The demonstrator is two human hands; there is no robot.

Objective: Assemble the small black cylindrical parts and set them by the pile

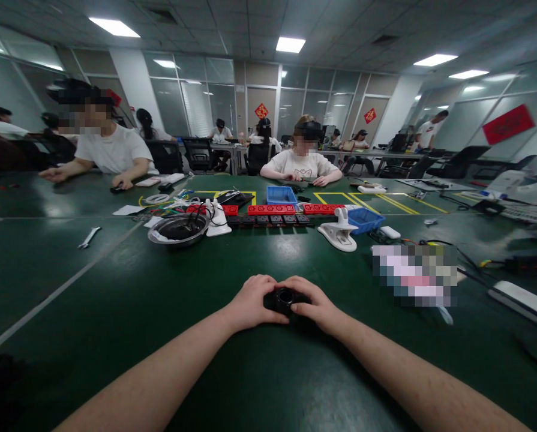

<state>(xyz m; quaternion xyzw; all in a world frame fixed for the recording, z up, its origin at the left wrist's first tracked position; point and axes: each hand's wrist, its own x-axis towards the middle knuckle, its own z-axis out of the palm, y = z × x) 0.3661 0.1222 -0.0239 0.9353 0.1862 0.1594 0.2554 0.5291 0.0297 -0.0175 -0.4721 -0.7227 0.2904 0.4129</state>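
Note:
A small black part with a round, ring-like opening [285,295] is between my hands, low over the green table [232,372]. My left hand [255,302] curls round its left side, the thumb along the near edge. From the right, my right hand [312,301] grips it with the thumb near the ring and the fingers over the far side. Its underside is hidden, and I cannot make out its exact kind.
Beyond my hands stand a metal bowl [178,230] of black parts, red power strips [270,209], a white clamp base [340,231] and blue bins [365,220]. A wrench [89,237] lies left. Cables and a white device [527,303] are right. Two people sit across the table.

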